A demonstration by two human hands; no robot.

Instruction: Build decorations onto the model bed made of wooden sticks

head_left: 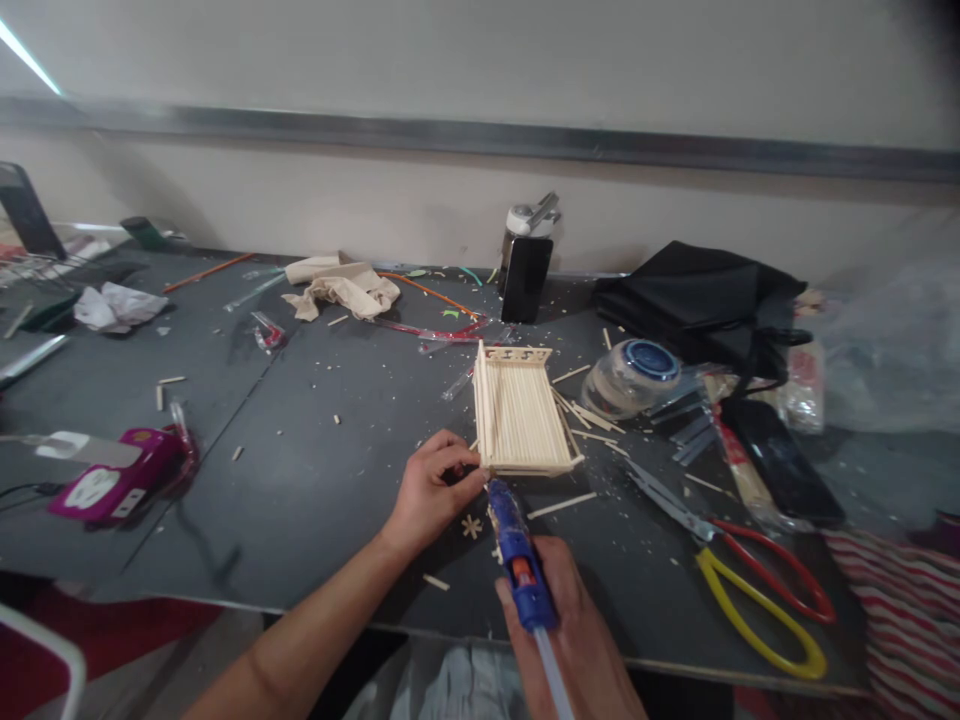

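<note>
**Two hands at a stick tray, glue gun at its corner**

Two hands meet just below the middle of the frame, and we read the scene from left to right. At the far left a magenta device (120, 478) lies on the dark surface (300, 500), with crumpled white paper (112, 305) above it toward the upper left. Further in, a beige cloth (341, 285) rests near the back edge.

Our left hand (431, 490) is curled, its fingertips pinched on the near left corner of the wooden stick tray (521, 410), which sits flat at the centre of the frame. Just right of that hand, our right hand (574, 630) at the bottom edge is wrapped around the blue glue gun (521, 555), whose nozzle points up at the same corner of the tray.

Loose sticks (581, 410) lie scattered right of the tray, beside a clear bowl with a blue lid (634, 372). Further right, yellow-and-red-handled scissors (750, 590) lie in the lower right, with a black bag (697, 300) above them.
</note>
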